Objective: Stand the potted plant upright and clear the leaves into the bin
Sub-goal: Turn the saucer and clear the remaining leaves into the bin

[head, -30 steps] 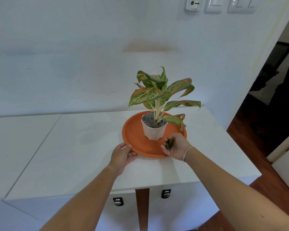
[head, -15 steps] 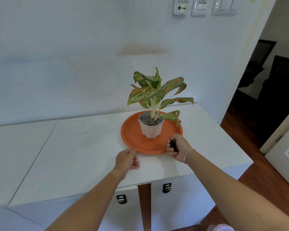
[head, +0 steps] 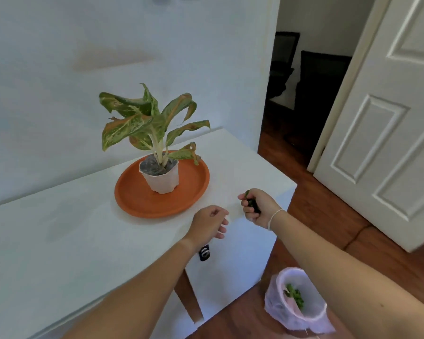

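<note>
The potted plant (head: pixel 160 176) stands upright in its white pot on the round orange saucer (head: pixel 132 196), on the white table (head: pixel 59 241). To the right of the saucer, over the table's front right corner, my right hand (head: pixel 256 207) is closed around dark green leaves (head: pixel 252 203). My left hand (head: pixel 209 225) hovers loosely curled over the table's front edge, holding nothing. On the floor at lower right stands the bin (head: pixel 296 300), lined with a pale pink bag, with green leaves lying inside.
A white wall rises behind the table. To the right are an open doorway to a dark room (head: pixel 301 94), a white panelled door (head: pixel 389 118) and wooden floor (head: pixel 328 216). A black latch (head: pixel 204 252) sits on the cabinet front below the table.
The view has swung right and down, bringing the bin into sight. My right hand has left the saucer with the leaves and moved right; my left hand has let go of the saucer.
</note>
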`<state>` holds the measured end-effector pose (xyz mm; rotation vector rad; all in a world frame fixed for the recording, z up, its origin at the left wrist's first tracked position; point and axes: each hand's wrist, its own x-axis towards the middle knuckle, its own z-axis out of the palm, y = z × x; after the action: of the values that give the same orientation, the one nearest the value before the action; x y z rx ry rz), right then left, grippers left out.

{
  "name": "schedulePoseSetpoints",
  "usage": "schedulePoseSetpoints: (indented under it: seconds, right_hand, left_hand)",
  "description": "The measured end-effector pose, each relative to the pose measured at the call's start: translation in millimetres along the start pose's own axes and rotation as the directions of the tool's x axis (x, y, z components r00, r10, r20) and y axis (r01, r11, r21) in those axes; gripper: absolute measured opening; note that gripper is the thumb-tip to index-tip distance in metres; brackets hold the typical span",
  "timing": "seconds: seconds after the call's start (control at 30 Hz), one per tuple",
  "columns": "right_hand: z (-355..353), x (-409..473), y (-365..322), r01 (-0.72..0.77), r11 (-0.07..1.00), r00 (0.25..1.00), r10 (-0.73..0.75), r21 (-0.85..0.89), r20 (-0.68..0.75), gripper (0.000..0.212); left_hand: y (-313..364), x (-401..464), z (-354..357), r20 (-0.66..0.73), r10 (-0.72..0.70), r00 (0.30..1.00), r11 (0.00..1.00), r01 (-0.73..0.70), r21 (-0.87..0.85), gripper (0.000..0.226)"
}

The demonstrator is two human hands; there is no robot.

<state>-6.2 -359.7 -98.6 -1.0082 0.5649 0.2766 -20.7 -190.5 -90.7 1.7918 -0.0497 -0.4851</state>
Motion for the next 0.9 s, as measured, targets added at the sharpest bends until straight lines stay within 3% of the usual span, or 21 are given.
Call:
schedulePoseSetpoints:
  seconds: [0.33, 0.6, 0.9]
  right_hand:
    - [-171, -26, -31, 0.056, 0.998, 0.974, -0.047, 0.036, -0.222, 0.024]
    - [-309, -21, 6, -0.157, 0.986, 0.903, 0.118, -0.061, -0.414, 0.025]
    - [-365, -4, 74, -0.325, 0.946, 0.783, 0.262, -0.012, -0.565, 0.025]
  left_hand:
    - [3, 35, 156, 0.225, -0.012, 0.974, 0.98, -0.034, 0.198, 0.019]
    - [-31, 65, 254, 0.293, -0.177, 0.94, 0.951, 0.086, 0.298, 0.017]
    - [-107, 86, 287, 0.312, -0.368, 0.876, 0.874, 0.211, 0.438, 0.021]
